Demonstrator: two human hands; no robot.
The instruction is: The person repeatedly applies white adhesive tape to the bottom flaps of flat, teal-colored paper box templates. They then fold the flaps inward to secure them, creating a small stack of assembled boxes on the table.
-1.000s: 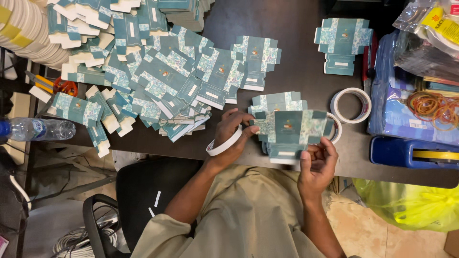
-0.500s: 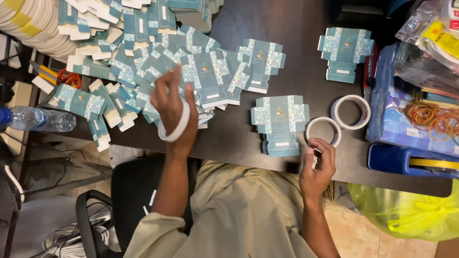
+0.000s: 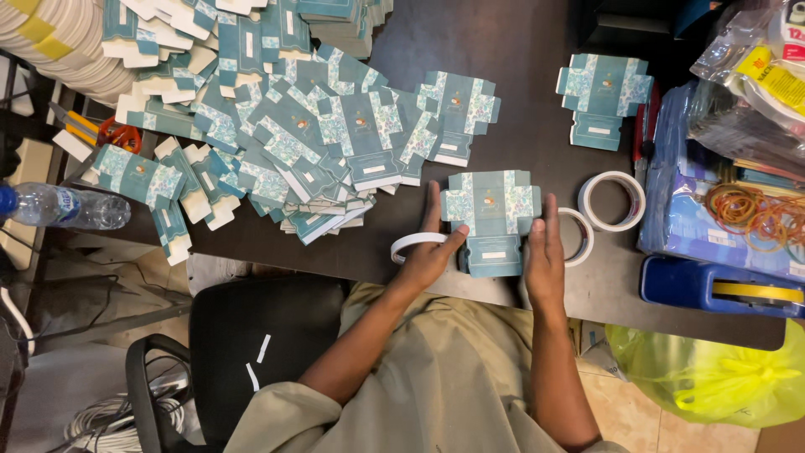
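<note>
Nearest the camera, the person's two forearms reach out from a beige garment to the edge of a dark table [image 3: 520, 109]. The left hand [image 3: 432, 252] lies open with fingers stretched forward, its thumb pressed against the left edge of a small stack of flat teal box blanks [image 3: 490, 214], and a white tape ring [image 3: 417, 243] sits looped at its wrist side. The right hand [image 3: 543, 260] is open too, fingers flat along the stack's right edge, so the hands stand apart with the stack squared between them. The stack sits at the near edge of the table, directly in front of the person.

Just right of the right hand lies a second tape roll [image 3: 580, 236], partly hidden, touching a third roll [image 3: 612, 201] beyond it. At the near right corner stands a blue tape dispenser [image 3: 721, 289] holding a yellow roll; under the table edge hangs a yellow-green plastic bag [image 3: 713, 377], its contents not discernible.

Farther right, a blue plastic pack [image 3: 688, 210] carries a tangle of rubber bands [image 3: 755, 214], with clear bags of goods behind. A lone set of blanks [image 3: 604, 96] lies beyond the rolls. To the left spreads a large heap of loose blanks [image 3: 285, 134]; past it, orange-handled scissors [image 3: 113, 134], a water bottle [image 3: 67, 208] and a stack of white discs [image 3: 67, 46].
</note>
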